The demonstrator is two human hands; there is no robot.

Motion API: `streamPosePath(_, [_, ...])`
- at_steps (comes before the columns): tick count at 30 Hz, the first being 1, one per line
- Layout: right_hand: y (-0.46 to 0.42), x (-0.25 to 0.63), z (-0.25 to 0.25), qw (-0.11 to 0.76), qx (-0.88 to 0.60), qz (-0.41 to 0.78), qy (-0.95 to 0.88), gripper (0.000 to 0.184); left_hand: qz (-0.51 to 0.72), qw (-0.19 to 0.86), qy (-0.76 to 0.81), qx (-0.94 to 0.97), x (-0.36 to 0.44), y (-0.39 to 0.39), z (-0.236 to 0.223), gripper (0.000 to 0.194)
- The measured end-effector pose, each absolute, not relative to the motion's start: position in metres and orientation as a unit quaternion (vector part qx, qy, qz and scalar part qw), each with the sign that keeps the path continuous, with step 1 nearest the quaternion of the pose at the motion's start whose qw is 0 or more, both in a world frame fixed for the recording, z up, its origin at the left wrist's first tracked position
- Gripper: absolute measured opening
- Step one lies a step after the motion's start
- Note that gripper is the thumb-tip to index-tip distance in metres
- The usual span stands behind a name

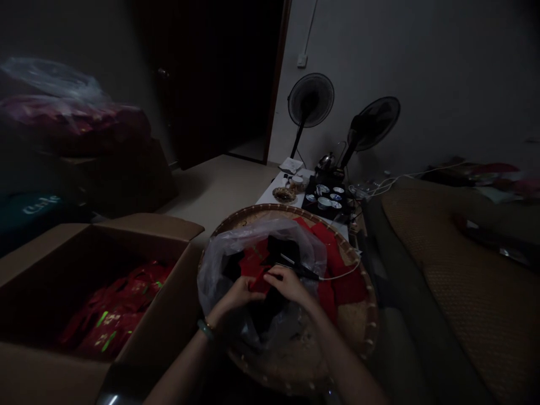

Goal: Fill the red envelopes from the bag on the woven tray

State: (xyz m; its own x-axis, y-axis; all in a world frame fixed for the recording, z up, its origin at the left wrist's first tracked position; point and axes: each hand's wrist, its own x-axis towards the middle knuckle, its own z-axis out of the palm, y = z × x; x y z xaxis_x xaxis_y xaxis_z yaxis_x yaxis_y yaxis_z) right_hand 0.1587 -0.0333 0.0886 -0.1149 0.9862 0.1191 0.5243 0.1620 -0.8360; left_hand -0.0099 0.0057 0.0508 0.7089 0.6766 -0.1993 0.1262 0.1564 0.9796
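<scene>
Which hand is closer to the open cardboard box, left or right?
Left. The left hand holds the red piece on the side toward the cardboard box. The right hand is at the same piece, farther from the box, beyond the left hand.

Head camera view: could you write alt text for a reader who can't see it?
In a dim room, the left hand and right hand pinch a red piece over an open plastic bag in a round woven tray. An open cardboard box of red items stands at left; two fans stand beyond.
</scene>
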Motion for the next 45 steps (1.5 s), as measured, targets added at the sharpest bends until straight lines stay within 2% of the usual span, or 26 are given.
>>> streamPosePath(3, [-0.032,0.155,0.087,0.385,-0.566,0.321,-0.655,0.026,0.211,0.687,0.330,0.612,-0.010,0.005,0.051,0.029])
streamPosePath(7, [-0.034,0.160,0.090,0.465,-0.565,0.317,-0.604,0.031,0.237,0.657,0.343,0.628,-0.015,0.008,0.045,0.027])
streamPosePath(9, [-0.037,0.168,0.093,0.476,-0.582,0.303,-0.586,0.031,0.257,0.645,0.340,0.634,-0.016,0.008,0.044,0.026])
streamPosePath(13, [-0.049,0.182,0.100,0.412,-0.623,0.258,-0.613,0.018,0.266,0.646,0.325,0.638,-0.018,0.005,0.053,0.027])
streamPosePath(18, [-0.067,0.165,0.123,0.417,-0.567,0.164,-0.692,0.012,0.273,0.643,0.317,0.641,-0.017,0.004,0.060,0.029])
streamPosePath(21, [-0.070,0.148,0.131,0.336,-0.535,0.140,-0.762,0.018,0.289,0.631,0.324,0.643,-0.017,0.005,0.055,0.028])
streamPosePath(24, [-0.066,0.140,0.129,0.244,-0.566,0.134,-0.776,0.021,0.290,0.631,0.314,0.647,-0.017,0.004,0.049,0.028])
streamPosePath(29, [-0.056,0.140,0.111,0.179,-0.610,0.188,-0.749,0.019,0.258,0.628,0.297,0.671,-0.016,-0.004,0.054,0.034])
streamPosePath(35, [-0.052,0.147,0.098,0.205,-0.596,0.264,-0.731,0.013,0.211,0.667,0.283,0.656,-0.018,-0.009,0.064,0.036])
streamPosePath(42, [-0.046,0.171,0.106,0.212,-0.524,0.374,-0.735,0.011,0.220,0.718,0.307,0.585,-0.017,-0.009,0.048,0.043])
streamPosePath(45, [-0.042,0.175,0.106,0.221,-0.551,0.413,-0.691,0.008,0.228,0.730,0.323,0.558,-0.015,-0.009,0.045,0.044])
